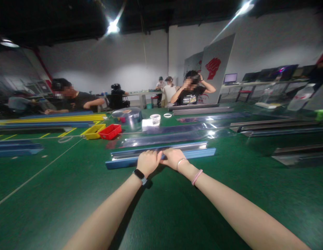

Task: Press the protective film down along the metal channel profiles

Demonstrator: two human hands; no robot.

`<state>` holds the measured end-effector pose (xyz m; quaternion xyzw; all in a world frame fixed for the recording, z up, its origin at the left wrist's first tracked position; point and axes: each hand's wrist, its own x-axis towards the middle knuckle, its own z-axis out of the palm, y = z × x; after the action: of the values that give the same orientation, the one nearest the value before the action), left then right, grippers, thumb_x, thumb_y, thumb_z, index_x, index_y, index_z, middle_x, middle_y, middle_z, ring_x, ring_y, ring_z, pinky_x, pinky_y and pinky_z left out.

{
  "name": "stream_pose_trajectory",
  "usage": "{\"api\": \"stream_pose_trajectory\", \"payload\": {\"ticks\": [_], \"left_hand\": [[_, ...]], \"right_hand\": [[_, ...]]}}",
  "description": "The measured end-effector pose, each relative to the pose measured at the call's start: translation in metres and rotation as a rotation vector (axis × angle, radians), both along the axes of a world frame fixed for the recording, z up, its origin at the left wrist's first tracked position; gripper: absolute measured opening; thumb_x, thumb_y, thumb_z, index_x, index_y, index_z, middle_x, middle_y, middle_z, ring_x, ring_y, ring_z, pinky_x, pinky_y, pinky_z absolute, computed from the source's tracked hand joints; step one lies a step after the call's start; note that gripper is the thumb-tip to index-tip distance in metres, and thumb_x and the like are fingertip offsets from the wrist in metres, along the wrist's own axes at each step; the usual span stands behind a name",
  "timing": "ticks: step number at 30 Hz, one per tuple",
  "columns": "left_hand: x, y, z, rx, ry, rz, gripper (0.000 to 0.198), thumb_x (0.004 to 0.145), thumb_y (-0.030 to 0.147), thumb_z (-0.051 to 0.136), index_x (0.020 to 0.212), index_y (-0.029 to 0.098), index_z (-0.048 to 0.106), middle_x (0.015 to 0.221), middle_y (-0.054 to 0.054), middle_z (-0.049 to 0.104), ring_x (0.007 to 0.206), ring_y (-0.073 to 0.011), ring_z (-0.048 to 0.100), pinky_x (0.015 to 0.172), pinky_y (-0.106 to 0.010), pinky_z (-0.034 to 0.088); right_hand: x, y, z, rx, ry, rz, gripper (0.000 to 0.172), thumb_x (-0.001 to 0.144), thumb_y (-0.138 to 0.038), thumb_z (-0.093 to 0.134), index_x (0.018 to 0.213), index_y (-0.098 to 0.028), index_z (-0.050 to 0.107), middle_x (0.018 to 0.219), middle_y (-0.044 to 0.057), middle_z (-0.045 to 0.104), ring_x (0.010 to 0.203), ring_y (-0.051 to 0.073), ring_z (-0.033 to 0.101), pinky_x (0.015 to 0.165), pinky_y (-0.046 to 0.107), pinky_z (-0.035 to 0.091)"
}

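A long blue rail (119, 162) with a shiny metal strip (187, 146) along its far side lies across the green table (73, 201) in front of me. My left hand (148, 162) and my right hand (173, 158) rest side by side on the rail's middle, fingers curled over its near edge and pressed on it. A black band sits on my left wrist. Pink and white bands circle my right wrist.
Behind the rail lie clear plastic sheets (172, 137), a yellow bin (93, 131), a red bin (110, 131), a clear dome (127, 118) and tape rolls (155, 117). Metal rails (281, 125) lie at right, blue and yellow rails (52, 119) at left. Several people sit at the far side.
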<state>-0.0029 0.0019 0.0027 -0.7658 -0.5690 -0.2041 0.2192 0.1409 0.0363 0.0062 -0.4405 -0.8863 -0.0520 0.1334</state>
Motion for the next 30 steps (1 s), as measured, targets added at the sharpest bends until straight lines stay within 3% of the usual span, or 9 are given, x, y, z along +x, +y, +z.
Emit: {"api": "stream_pose_trajectory", "payload": {"ticks": [10, 30], "left_hand": [[0.0000, -0.0013, 0.0004, 0.006, -0.009, -0.005, 0.042, 0.086, 0.036, 0.025, 0.064, 0.016, 0.054, 0.065, -0.006, 0.059, 0.064, -0.0165, 0.052, 0.058, -0.027, 0.031], [0.0003, -0.0001, -0.0016, 0.007, -0.012, -0.002, 0.043, 0.086, 0.037, 0.024, 0.064, 0.015, 0.054, 0.065, -0.006, 0.059, 0.064, -0.0165, 0.052, 0.058, -0.027, 0.031]], "right_hand": [[-0.0035, -0.0032, -0.0037, 0.016, -0.020, -0.071, 0.043, 0.075, -0.054, 0.036, 0.086, -0.017, 0.056, 0.082, 0.008, 0.060, 0.079, 0.020, 0.054, 0.072, 0.030, 0.035], [0.0000, -0.0016, 0.0004, -0.005, -0.019, -0.012, 0.045, 0.076, -0.056, 0.031, 0.088, -0.020, 0.055, 0.089, 0.006, 0.060, 0.085, 0.019, 0.053, 0.071, 0.028, 0.036]]}}
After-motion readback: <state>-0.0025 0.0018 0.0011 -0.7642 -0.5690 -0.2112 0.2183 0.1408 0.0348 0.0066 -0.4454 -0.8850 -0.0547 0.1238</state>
